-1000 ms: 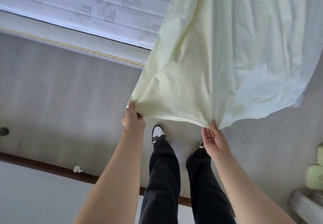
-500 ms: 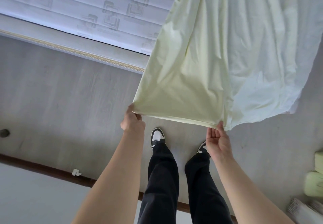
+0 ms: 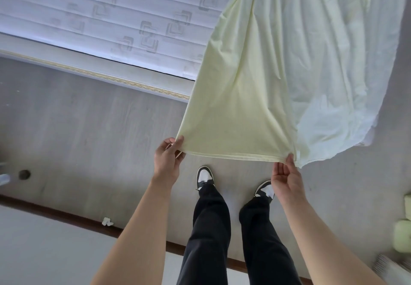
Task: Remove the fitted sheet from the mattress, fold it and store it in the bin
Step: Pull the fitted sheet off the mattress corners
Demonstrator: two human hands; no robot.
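while the fitted sheet (image 3: 278, 80) is trailing off the mattress (image 3: 100, 15), the left hand (image 3: 167, 160) is pinching its hem corner; the right hand (image 3: 287, 180), fingers nearly straight, is apparently pinching the hem too.

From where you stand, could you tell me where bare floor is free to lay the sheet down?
Bare grey wood floor lies between the white mattress and the brown threshold strip, left of your shoes. Right side is crowded: the pale yellow fitted sheet hangs there, green items beyond.
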